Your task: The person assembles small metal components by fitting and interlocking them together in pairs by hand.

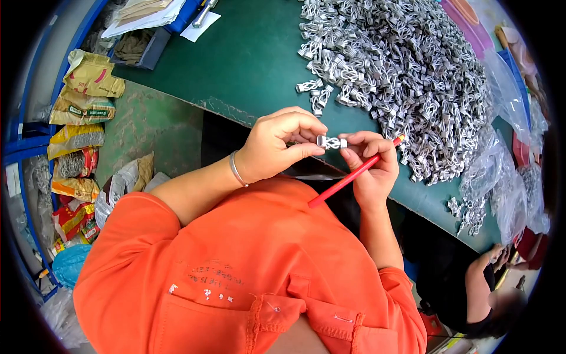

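Observation:
Between my two hands, over the near edge of the table, is a small silver metal fitting [331, 143] with a ridged collar and looped wire-like arms. My left hand [282, 143] pinches its collar end between thumb and fingers. The thumb and index finger of my right hand [375, 168] are at its other end. A red pencil [348, 179] with a yellowish tip also lies in my right hand, slanting across the fingers. Beyond my hands, a large heap of similar metal fittings [407, 71] covers the right part of the green table [247, 65].
A few fittings [471, 215] lie apart near clear plastic bags [501, 171] at the right. A grey bin [154, 50] and papers [141, 15] sit at the far left of the table. Filled sacks [82, 112] line the left. Another person [466, 283] works at lower right.

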`<state>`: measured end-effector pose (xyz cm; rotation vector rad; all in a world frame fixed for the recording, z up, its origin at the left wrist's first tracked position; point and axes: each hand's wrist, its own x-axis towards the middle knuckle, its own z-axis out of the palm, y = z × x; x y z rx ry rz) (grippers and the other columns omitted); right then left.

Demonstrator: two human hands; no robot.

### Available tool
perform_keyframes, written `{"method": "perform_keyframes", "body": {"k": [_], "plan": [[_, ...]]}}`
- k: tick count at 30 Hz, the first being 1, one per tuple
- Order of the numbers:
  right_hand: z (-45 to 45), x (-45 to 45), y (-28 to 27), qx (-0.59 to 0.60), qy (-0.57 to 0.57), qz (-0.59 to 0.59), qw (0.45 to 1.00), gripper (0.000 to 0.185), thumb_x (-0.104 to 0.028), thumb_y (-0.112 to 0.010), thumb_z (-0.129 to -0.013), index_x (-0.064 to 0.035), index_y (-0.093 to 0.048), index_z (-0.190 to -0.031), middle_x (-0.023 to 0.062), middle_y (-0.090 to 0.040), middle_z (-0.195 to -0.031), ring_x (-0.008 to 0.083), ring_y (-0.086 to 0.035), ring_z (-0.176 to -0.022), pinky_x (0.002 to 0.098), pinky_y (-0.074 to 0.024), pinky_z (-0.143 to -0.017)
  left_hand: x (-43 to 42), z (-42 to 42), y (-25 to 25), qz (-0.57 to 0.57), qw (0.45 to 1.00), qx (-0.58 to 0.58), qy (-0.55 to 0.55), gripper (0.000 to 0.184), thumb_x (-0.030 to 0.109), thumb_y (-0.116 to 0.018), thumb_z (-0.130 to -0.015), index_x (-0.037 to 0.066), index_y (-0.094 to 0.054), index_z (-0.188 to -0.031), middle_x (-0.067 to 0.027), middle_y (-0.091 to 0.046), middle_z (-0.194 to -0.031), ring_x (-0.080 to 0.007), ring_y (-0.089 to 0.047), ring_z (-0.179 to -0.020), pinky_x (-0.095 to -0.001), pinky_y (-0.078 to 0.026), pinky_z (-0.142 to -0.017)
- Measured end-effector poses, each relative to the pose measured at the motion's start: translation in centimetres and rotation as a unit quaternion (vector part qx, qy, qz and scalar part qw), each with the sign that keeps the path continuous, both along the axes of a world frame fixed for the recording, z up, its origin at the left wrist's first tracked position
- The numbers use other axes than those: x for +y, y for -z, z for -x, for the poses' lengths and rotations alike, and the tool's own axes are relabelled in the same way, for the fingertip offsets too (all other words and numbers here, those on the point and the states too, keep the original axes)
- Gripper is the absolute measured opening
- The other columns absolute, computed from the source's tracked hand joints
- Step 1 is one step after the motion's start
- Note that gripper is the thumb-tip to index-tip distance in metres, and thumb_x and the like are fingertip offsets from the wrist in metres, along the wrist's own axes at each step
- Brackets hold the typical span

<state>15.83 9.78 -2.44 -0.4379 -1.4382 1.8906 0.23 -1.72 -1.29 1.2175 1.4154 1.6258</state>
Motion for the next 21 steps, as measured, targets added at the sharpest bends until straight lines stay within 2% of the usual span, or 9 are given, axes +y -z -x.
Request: {"method": "perform_keyframes", "body": {"k": [3, 6, 9, 11, 13, 16, 18, 19, 21], "plan": [[0.0, -0.3, -0.3, -0.001, 0.04, -0.068, 0.997, 0.031, 0.015, -0.065, -0.075, -0.0035, -0.041, -0.081, 0.0138, -0.058, -0.093, 0.023, -0.062, -0.091, 0.0321, -0.0534, -0.079, 0.0, -0.1, -0.2, -0.012, 0.999, -0.044, -0.007, 0.019, -0.013, -0.062, -0.078, -0.006, -0.06, -0.096, -0.0124, -0.058, -0.099, -0.0173, -0.064, -0.086, -0.0273, -0.056, -0.075], [-0.5, 0.3, 0.0, 0.011, 0.018, -0.21, 0.977, 0.034, 0.015, -0.069, -0.07, -0.0035, -0.042, -0.079, 0.0155, -0.058, -0.091, 0.026, -0.063, -0.087, 0.0353, -0.0538, -0.076, -0.4, 0.2, -0.4, -0.026, 0.999, 0.021, -0.012, 0.019, -0.012, -0.064, -0.077, -0.005, -0.061, -0.095, -0.013, -0.059, -0.098, -0.0159, -0.063, -0.085, -0.0258, -0.055, -0.073], [-0.8, 1.4, 0.0, 0.012, -0.027, -0.238, 0.971, 0.031, 0.007, -0.073, -0.071, -0.0031, -0.045, -0.078, 0.0163, -0.063, -0.084, 0.0229, -0.064, -0.077, 0.0318, -0.0526, -0.069, -1.2, 0.7, -0.9, -0.02, 0.99, 0.137, -0.007, 0.016, -0.007, -0.068, -0.072, -0.001, -0.064, -0.086, -0.0109, -0.063, -0.089, -0.0187, -0.063, -0.08, -0.0277, -0.051, -0.067], [-0.3, 2.2, -0.3, -0.039, 0.003, -0.272, 0.961, 0.028, 0.007, -0.071, -0.071, -0.0031, -0.046, -0.075, 0.0153, -0.064, -0.083, 0.0188, -0.061, -0.072, 0.0271, -0.0492, -0.064, -2.0, 0.7, -0.3, 0.042, 0.989, 0.14, 0.031, 0.014, -0.005, -0.068, -0.072, 0.0, -0.064, -0.084, -0.0098, -0.064, -0.089, -0.0203, -0.063, -0.079, -0.0292, -0.051, -0.066], [0.8, 3.0, -0.5, -0.084, 0.035, -0.331, 0.939, 0.028, 0.008, -0.071, -0.071, -0.0029, -0.046, -0.074, 0.0136, -0.063, -0.081, 0.018, -0.06, -0.069, 0.0268, -0.0481, -0.062, -2.6, 0.5, 0.0, 0.101, 0.982, 0.149, 0.056, 0.01, -0.002, -0.067, -0.074, 0.001, -0.065, -0.083, -0.0093, -0.064, -0.091, -0.0189, -0.063, -0.08, -0.0275, -0.051, -0.067], [3.3, 4.2, -0.7, -0.139, 0.075, -0.453, 0.877, 0.029, 0.007, -0.071, -0.066, -0.0036, -0.047, -0.076, 0.0115, -0.062, -0.085, 0.027, -0.059, -0.074, 0.0324, -0.048, -0.064, -2.5, 0.2, 0.3, 0.109, 0.982, 0.148, 0.049, 0.01, -0.002, -0.067, -0.074, 0.001, -0.065, -0.083, -0.0094, -0.063, -0.089, -0.0174, -0.062, -0.077, -0.0266, -0.051, -0.065], [4.6, 5.0, -0.3, -0.163, 0.085, -0.513, 0.839, 0.028, 0.003, -0.073, -0.063, -0.0044, -0.049, -0.077, 0.0098, -0.061, -0.082, 0.0316, -0.057, -0.077, 0.0385, -0.0469, -0.066, -1.7, 0.6, -0.1, 0.095, 0.975, 0.201, -0.024, 0.009, -0.002, -0.067, -0.075, 0.001, -0.065, -0.084, -0.0082, -0.062, -0.088, -0.0165, -0.059, -0.07, -0.0259, -0.05, -0.062], [4.6, 5.0, -0.1, -0.161, 0.086, -0.513, 0.839, 0.028, 0.003, -0.073, -0.063, -0.0044, -0.049, -0.077, 0.0098, -0.061, -0.082, 0.0316, -0.057, -0.077, 0.0385, -0.0469, -0.066, -1.2, 1.2, 0.0, 0.074, 0.968, 0.232, -0.056, 0.02, -0.001, -0.067, -0.074, 0.002, -0.064, -0.094, -0.0095, -0.059, -0.096, -0.015, -0.057, -0.072, -0.0253, -0.048, -0.062], [4.8, 5.0, 0.1, -0.205, 0.095, -0.531, 0.817, 0.025, 0.001, -0.072, -0.064, -0.0053, -0.052, -0.078, 0.0085, -0.059, -0.075, 0.0308, -0.057, -0.074, 0.039, -0.0458, -0.064, 0.6, 1.9, -0.6, 0.099, 0.948, 0.273, -0.131, 0.034, 0.001, -0.069, -0.073, 0.001, -0.06, -0.105, -0.0119, -0.053, -0.107, -0.0185, -0.057, -0.079, -0.0274, -0.049, -0.066]]}}
